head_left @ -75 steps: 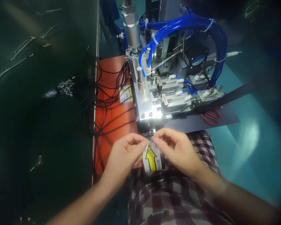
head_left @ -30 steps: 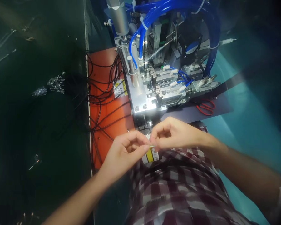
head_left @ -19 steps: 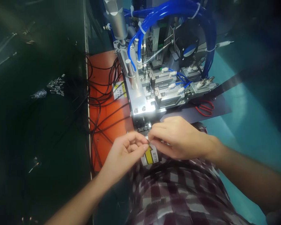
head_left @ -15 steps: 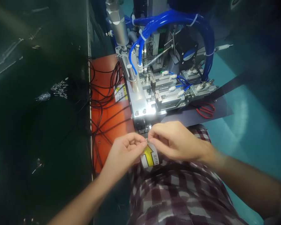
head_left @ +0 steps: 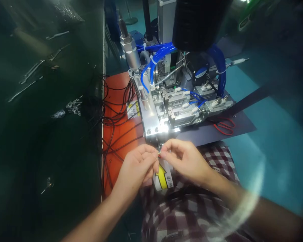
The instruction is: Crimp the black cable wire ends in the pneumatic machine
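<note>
While the left hand (head_left: 137,166) and right hand (head_left: 185,158) meet fingertip to fingertip, both pinch a tiny metal part (head_left: 159,154) just below the machine's lit plate (head_left: 156,126), above a yellow arrow label (head_left: 163,176).

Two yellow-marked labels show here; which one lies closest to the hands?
The arrow label, white with a large yellow arrow, sits directly beneath the left hand and right hand. The other, the warning sticker, lies farther back on the orange plate.

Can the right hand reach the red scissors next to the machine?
Probably yes. The red scissors lie in the open on the dark sheet, on the same side as the right hand, with nothing between them. But that hand's fingers are pinching a tiny part.
</note>
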Demonstrator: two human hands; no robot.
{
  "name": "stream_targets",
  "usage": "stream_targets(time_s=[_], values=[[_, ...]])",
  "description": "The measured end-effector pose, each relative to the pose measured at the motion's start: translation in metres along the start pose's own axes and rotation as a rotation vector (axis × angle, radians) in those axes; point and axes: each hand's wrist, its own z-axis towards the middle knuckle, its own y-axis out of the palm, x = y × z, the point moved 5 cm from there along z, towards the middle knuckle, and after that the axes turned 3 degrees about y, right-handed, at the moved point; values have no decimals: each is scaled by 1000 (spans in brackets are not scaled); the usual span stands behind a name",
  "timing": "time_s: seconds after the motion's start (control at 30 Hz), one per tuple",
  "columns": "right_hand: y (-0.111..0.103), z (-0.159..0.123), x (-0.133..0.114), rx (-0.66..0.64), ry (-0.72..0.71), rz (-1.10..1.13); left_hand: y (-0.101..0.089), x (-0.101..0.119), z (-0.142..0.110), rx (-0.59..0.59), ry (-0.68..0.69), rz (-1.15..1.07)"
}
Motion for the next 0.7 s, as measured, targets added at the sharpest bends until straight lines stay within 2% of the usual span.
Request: stream_targets(time_s=[0.3,0.47,0.57,0.63,0.7], values=[[5,2,1,-1,65,169,1,-3,-2,5,1,11],[11,-1,3,-16,163,282,1,-4,-3,-17,56,-63],[10,-3,3,40,73,201,2,-3,-6,-4,51,-66],[7,-5,0,92,-28,105,1,-2,-8,37,34,-4],[6,-6,-1,110,-70,52,0,0,-9,82,18,66]])
